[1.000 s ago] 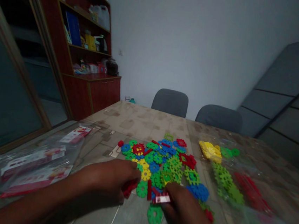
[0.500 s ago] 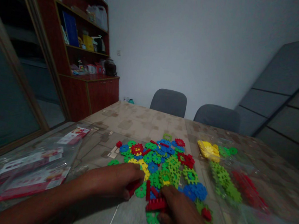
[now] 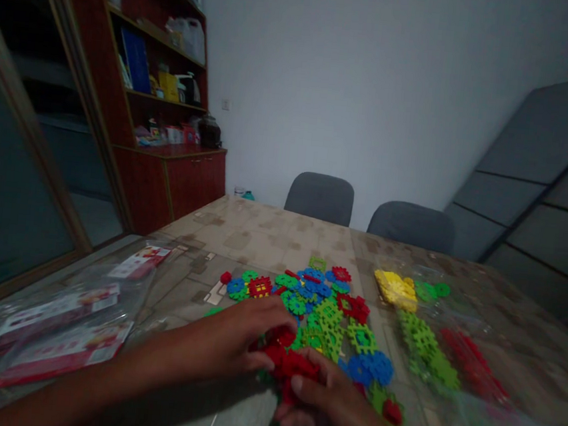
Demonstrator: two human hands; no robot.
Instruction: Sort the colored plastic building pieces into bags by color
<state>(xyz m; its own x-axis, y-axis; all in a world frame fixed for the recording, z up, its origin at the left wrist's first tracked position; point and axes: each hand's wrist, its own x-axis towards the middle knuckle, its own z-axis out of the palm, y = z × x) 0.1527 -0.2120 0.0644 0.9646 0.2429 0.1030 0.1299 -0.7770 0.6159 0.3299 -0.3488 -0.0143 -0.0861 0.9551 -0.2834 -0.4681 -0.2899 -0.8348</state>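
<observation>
Dim room, patterned table (image 3: pixel 261 237): nearest the camera, the right hand (image 3: pixel 326 404) and left hand (image 3: pixel 231 342) meet, fingers pinching red pieces (image 3: pixel 290 361) pressed together between them, just above the table's near edge. Beyond lies a pile of coloured gear pieces (image 3: pixel 325 304), clear bags (image 3: pixel 432 341) to the right, two grey chairs (image 3: pixel 364 211) behind.

red pieces (image 3: pixel 288 359) | pile (image 3: pixel 328 304): green, blue, red, yellow | table (image 3: pixel 272 235): beige-brown patchwork | chairs (image 3: pixel 320 196): grey
</observation>
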